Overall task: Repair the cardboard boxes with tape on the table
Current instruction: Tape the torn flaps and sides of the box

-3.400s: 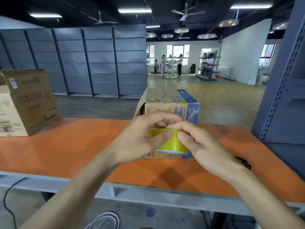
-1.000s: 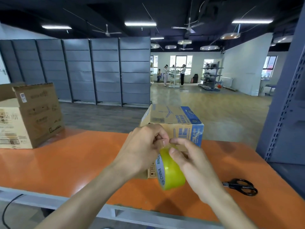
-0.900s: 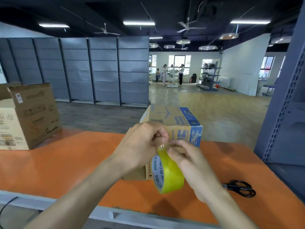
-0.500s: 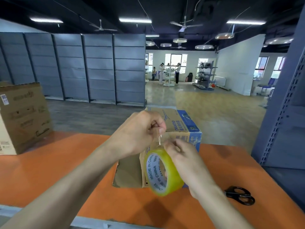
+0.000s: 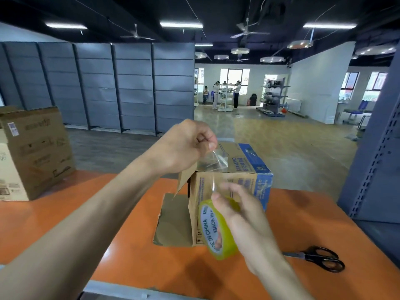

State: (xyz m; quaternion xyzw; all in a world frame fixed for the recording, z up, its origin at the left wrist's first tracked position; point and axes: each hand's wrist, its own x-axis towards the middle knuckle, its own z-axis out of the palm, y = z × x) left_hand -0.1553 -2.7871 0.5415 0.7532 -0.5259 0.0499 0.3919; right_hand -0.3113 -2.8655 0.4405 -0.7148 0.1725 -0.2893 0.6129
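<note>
Orange table with small cardboard box, side flap open, at centre. Left hand pinching clear tape strip above box; right hand curled around yellow tape roll before it. Scissors at right; larger box far left.

one wide-angle view only, worn on the person's head, facing forward and a little down over the orange table. both forearms enter from the bottom edge; the left hand, pinching a tape strip, and the right hand, gripping the tape roll, fill the centre close to the lens. past the table's far edge the view runs deep into a hall.
</note>
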